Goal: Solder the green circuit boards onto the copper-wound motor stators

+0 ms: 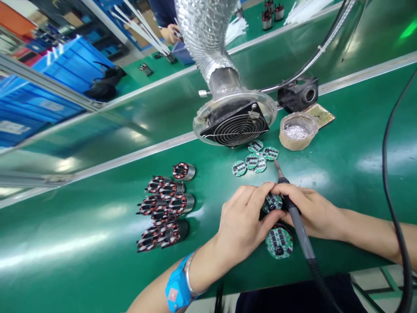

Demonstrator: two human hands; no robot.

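Observation:
My left hand (243, 221) is closed, pinching a small round green circuit board (272, 202) between its fingers, and it wears a blue wrist strap (177, 289). My right hand (308, 211) grips a soldering iron (295, 215) like a pen, with its tip pointing up and away past the board. Its fingers also touch that held board. A second round green board (279, 242) lies on the table just below both hands.
Several wound motor stators (164, 206) lie left of my hands. Loose round boards (256, 160) sit under a fume extractor fan (235, 124) on a foil duct. A tin of solder dross (297, 130) and an iron stand (298, 94) are behind. Another person's hand (171, 32) works far back.

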